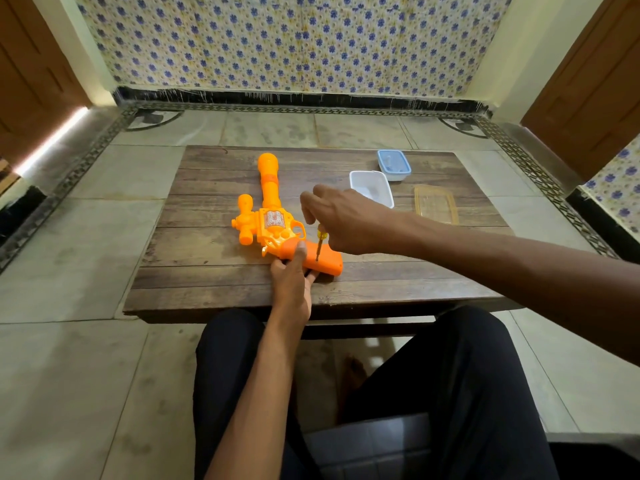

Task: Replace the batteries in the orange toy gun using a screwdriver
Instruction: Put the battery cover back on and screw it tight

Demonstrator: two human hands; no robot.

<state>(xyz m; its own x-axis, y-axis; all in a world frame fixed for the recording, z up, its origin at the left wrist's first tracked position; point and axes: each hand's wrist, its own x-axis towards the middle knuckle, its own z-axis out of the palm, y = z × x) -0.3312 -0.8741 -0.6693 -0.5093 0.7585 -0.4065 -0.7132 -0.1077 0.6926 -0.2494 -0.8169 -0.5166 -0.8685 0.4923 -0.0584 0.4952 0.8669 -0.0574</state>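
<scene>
An orange toy gun (268, 206) lies flat on a low wooden table (214, 271), barrel pointing away from me and grip near the front edge. My left hand (292, 282) clamps the grip, thumb pressed on top of it. My right hand (341, 220) holds a small screwdriver (320, 242) with a yellow handle upright, its tip set on the gun's grip. No batteries are visible.
A white open container (372, 188), a blue-lidded box (394, 165) and a clear amber lid (436, 204) sit on the table's right part. My legs in dark trousers are under the front edge. Tiled floor surrounds the table.
</scene>
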